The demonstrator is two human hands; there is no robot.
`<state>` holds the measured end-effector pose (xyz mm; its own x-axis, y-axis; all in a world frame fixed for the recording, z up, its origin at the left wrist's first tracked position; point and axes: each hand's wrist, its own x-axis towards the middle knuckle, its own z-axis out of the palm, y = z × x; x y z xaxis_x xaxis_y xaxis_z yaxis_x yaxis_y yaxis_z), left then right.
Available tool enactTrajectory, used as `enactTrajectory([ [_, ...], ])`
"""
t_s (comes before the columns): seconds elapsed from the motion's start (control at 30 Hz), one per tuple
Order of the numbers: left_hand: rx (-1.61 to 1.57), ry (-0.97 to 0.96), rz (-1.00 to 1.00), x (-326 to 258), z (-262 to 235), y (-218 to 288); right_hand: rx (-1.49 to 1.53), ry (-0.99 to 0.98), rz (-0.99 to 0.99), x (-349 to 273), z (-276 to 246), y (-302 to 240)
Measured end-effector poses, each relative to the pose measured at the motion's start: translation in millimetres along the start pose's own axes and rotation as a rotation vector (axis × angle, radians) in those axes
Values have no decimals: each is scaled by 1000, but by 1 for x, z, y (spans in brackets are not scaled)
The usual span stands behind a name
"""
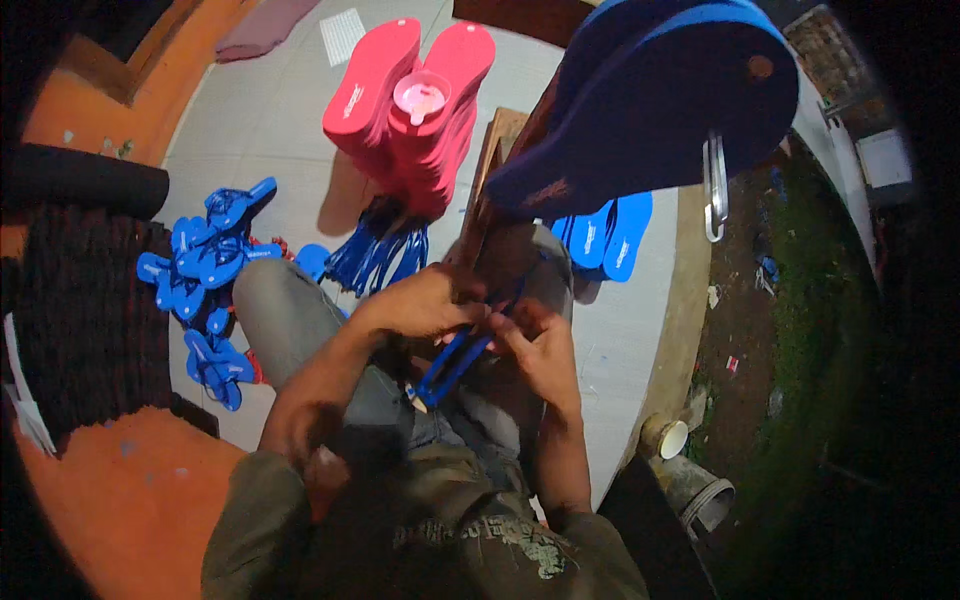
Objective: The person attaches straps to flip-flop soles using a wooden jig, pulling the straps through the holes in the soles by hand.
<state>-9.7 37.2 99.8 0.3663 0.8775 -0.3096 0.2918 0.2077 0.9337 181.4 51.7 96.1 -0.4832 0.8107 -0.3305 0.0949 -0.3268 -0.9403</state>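
Over my lap both hands meet on a blue flip-flop strap (455,362), whose lower end hangs in a loop with a pale tip. My left hand (432,302) is closed on the strap from the left. From the right, my right hand (538,345) pinches its upper part, thumb bent inward. The exact grip between the fingers is dark and partly hidden. Just beyond my left hand lies a bundle of dark blue straps (375,255) on the floor. A tall stack of dark blue soles (670,120) stands ahead of my right hand, above a wooden stand (490,165).
Stacked pink soles (372,80) carry a pink cup (420,97). Blue flip-flops (222,260) lie heaped at the left. More blue soles (628,235) rest under the dark stack, which has a metal clip-like piece (714,190). Pipe ends (672,440) stand by the floor's right edge.
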Motion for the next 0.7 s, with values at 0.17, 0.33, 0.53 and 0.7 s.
enactTrajectory([
  [0.17,-383,-11,-24,10,14,7,622,-157,-25,11,-23,19],
  [0.33,-710,17,-59,21,23,-9,624,-49,-62,13,-14,21],
  [0.53,-813,15,-61,21,23,-5,411,45,-100,12,-11,10],
  [0.7,-818,34,-66,19,22,-3,502,82,-70,9,-1,4],
])
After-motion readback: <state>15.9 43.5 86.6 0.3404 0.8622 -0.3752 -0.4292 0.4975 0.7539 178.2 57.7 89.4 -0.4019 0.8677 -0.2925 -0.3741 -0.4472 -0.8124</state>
